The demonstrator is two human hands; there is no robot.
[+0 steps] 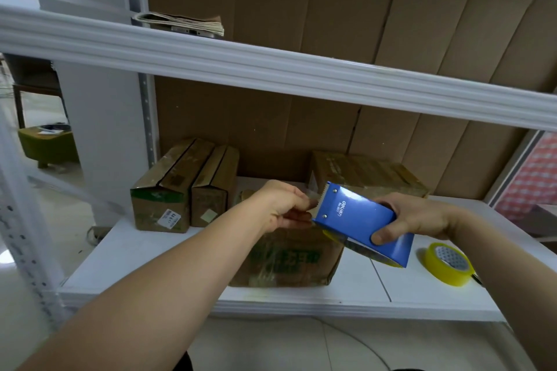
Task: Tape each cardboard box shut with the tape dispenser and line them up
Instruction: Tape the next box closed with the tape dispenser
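My right hand (pixel 419 217) grips the blue tape dispenser (pixel 358 221), held tilted above a cardboard box with green print (pixel 289 259) on the white shelf (pixel 144 262). My left hand (pixel 283 205) pinches the clear tape end at the dispenser's toothed blade. Two narrow taped boxes (pixel 180 187) stand side by side at the back left. A larger taped box (pixel 367 175) sits at the back right, partly hidden by the dispenser.
A yellow tape roll (pixel 449 263) lies on the shelf at the right. A white shelf beam (pixel 271 66) crosses overhead with folded papers (pixel 184 22) on the upper shelf. Cardboard sheets line the back. A green stool (pixel 48 141) stands on the floor at the left.
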